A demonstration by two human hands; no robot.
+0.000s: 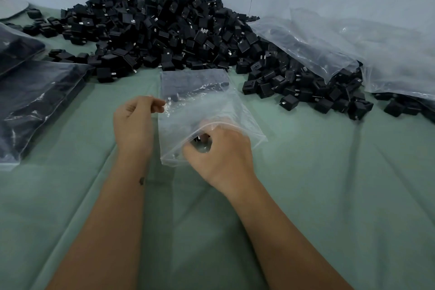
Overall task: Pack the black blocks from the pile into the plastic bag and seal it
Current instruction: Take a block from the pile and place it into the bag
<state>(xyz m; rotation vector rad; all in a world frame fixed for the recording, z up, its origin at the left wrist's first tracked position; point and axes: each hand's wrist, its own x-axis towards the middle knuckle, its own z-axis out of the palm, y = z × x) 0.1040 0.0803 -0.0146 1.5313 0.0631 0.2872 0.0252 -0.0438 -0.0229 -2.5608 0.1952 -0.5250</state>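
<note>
A clear plastic bag (207, 106) lies on the green cloth in front of me, its far half filled with black blocks (188, 82) laid flat. My left hand (134, 122) pinches the bag's left edge. At the bag's open near end my right hand (219, 150) has its fingers curled round a black block (200, 139), partly hidden by the fingers and the plastic. A big pile of black blocks (164, 30) lies beyond the bag against the wall.
Filled bags (35, 101) of black blocks lie stacked at the left. Large crumpled clear bags (341, 49) cover part of the pile at the right. The green cloth (329, 195) covers the surface; a pale wall stands behind.
</note>
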